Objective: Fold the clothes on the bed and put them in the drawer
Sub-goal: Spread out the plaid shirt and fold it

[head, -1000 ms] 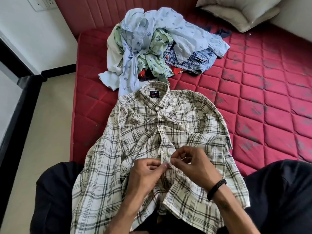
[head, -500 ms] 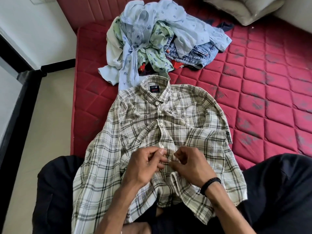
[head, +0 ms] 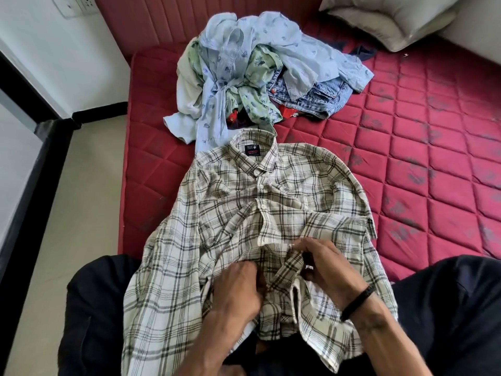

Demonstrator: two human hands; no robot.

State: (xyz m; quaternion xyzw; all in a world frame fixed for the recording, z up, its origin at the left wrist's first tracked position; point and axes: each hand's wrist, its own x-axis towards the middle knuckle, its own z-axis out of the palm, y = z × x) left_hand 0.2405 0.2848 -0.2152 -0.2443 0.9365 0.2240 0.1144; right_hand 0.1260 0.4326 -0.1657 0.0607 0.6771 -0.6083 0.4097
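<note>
A white and black checked shirt (head: 271, 202) lies face up on the red mattress (head: 406, 158), collar away from me, its lower part draped over my lap. My left hand (head: 235, 291) grips the left front edge of the checked shirt low down. My right hand (head: 322, 264) pinches the button placket on the other side, fingers curled into the cloth. Behind the collar lies a heap of unfolded clothes (head: 260, 71): light blue shirts, a green printed shirt, and denim.
A grey pillow (head: 393, 20) sits at the bed's far right corner. The padded red headboard (head: 217, 17) stands behind the heap. Beige floor (head: 81, 213) runs along the bed's left side, with a black-framed panel (head: 24, 185) at far left. My dark-trousered legs flank the shirt.
Both hands have moved down the shirt front toward me, from one button position to a lower one. The view has shifted slightly.
</note>
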